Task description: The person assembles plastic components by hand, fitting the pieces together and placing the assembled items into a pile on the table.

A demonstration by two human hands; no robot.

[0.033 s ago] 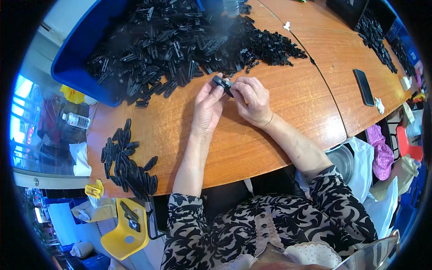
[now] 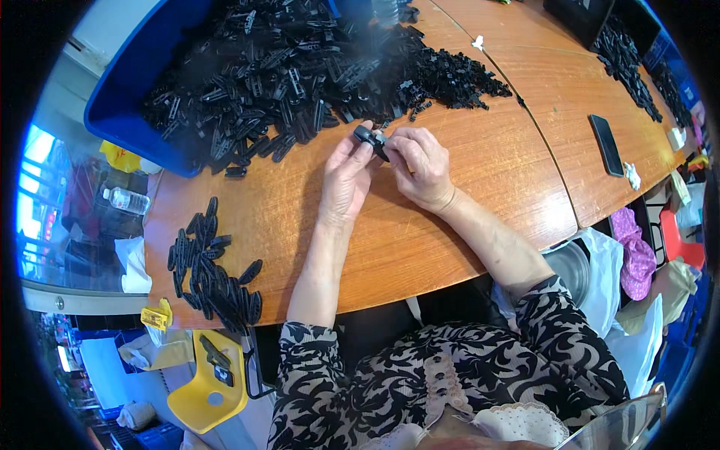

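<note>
My left hand (image 2: 346, 178) is closed round a small black plastic part (image 2: 366, 136), holding it above the table between thumb and fingers. From the other side, my right hand (image 2: 421, 166) pinches at the same part, its fingers curled. Whether a second small piece sits between the right fingertips is hidden. Beyond both hands lies a large heap of long black plastic parts (image 2: 289, 94), running into a heap of smaller black pieces (image 2: 457, 79) on its right. Nearer, left of my left forearm, is a loose group of long black parts (image 2: 206, 262).
A blue bin (image 2: 124, 105) lies tipped at the far left. The wooden table (image 2: 495, 176) has a seam on the right, with a black phone (image 2: 606, 145) beyond it. A yellow chair (image 2: 202, 397) stands below the left edge; a plastic bottle (image 2: 127, 200) is at the left.
</note>
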